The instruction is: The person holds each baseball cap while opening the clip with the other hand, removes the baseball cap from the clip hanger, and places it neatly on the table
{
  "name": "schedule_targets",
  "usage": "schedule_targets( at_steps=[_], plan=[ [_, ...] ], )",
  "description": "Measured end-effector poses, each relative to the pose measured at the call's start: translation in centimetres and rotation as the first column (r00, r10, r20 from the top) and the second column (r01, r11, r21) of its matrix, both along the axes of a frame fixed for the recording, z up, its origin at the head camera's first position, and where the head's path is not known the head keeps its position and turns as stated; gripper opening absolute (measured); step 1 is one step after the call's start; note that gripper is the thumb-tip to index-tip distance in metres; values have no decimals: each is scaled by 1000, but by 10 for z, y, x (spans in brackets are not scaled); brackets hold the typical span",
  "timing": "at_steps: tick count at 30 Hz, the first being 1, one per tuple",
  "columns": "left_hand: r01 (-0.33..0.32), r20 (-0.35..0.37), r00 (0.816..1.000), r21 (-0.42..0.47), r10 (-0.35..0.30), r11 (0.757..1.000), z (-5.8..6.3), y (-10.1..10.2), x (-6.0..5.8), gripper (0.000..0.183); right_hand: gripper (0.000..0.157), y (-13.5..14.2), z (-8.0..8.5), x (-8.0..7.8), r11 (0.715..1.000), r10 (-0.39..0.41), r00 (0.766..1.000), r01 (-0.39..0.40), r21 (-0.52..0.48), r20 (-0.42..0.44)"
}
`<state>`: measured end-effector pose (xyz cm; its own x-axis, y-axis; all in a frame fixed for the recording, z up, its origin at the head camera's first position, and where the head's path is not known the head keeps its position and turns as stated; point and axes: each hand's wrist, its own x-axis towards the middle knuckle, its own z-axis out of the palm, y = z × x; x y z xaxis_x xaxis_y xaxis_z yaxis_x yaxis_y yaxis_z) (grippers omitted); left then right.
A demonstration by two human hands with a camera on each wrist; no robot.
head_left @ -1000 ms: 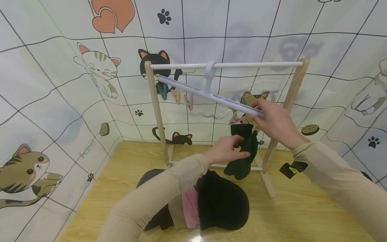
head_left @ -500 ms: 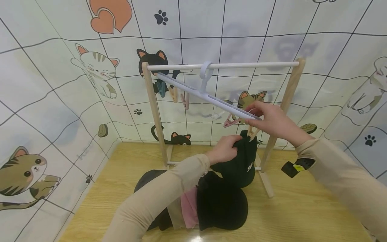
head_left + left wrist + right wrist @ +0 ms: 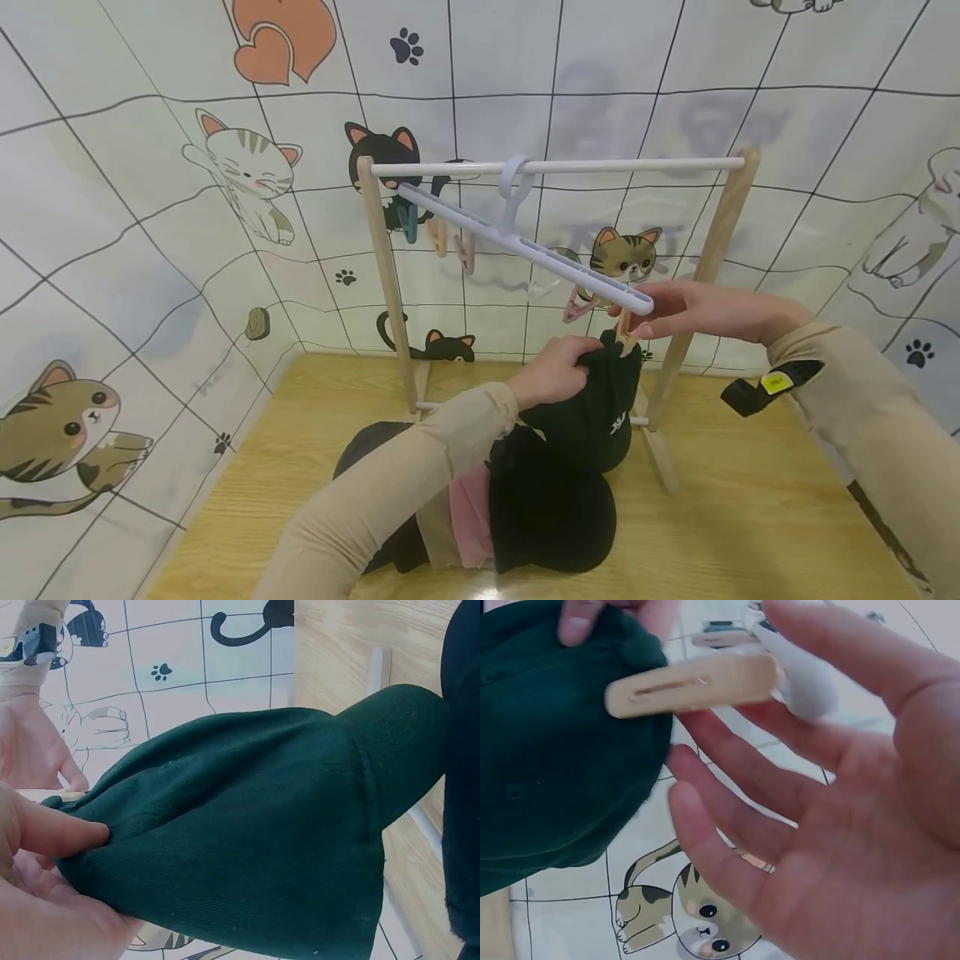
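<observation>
A dark green cap (image 3: 596,408) hangs by a peach clothespin (image 3: 625,333) near the lower right end of a tilted lilac hanger (image 3: 480,223). My left hand (image 3: 551,372) pinches the cap's upper edge between thumb and fingers; in the left wrist view the green cloth (image 3: 240,825) spreads out from that pinch, brim at the far end. My right hand (image 3: 697,310) is beside the clothespin, just below the hanger's end. The right wrist view has its fingers spread behind the clothespin (image 3: 694,684), with the thumb apart from it.
The hanger hooks over the white rail (image 3: 637,165) of a small wooden rack. Blue (image 3: 407,223), peach (image 3: 438,238) and pink (image 3: 465,252) clothespins hang on its left half, another pink one (image 3: 577,305) on its right. A black cap (image 3: 551,517) and pink cloth (image 3: 471,517) lie in front.
My left hand has taken hold of the green cap, which has turned so white lettering shows. My right hand has let go of the hanger's end and moved down beside the clothespin.
</observation>
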<state>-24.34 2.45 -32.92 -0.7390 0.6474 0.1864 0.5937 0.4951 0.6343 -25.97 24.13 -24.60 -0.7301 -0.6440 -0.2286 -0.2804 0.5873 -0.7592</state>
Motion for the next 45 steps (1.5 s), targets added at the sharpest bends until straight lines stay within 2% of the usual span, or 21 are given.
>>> schedule_targets(
  at_steps=[6,11,15,20,27,30,34,41,45],
  plan=[
    [-13,8,1000,4,13,1000,-1,0,0,36,49,9,-6,-8,999,18,998,-15,-48,64],
    [-12,12,1000,15,12,1000,-2,1,1,35,44,10,-15,-13,991,45,996,-34,-126,79],
    [-21,49,999,41,19,999,-3,0,1,35,43,10,-20,-14,988,39,998,-30,-154,55],
    [-45,138,990,101,31,994,-3,0,4,35,38,10,-24,-15,988,12,1000,-12,-157,-5],
    [-40,156,988,118,21,992,-8,3,7,32,27,10,-33,-21,973,37,997,-53,-224,-74],
    [-53,195,980,139,25,989,-11,5,7,32,28,10,-34,-21,965,45,994,-69,-254,-101],
    [-79,268,963,171,31,982,-15,7,9,33,31,12,-34,-18,962,-2,990,-37,-270,-140],
    [-72,291,956,144,27,987,-19,10,15,34,29,13,-31,-16,959,-36,989,-6,-282,-146],
    [-65,335,942,163,7,985,-21,9,18,35,36,11,-33,-12,961,-52,990,14,-276,-130]
  ],
)
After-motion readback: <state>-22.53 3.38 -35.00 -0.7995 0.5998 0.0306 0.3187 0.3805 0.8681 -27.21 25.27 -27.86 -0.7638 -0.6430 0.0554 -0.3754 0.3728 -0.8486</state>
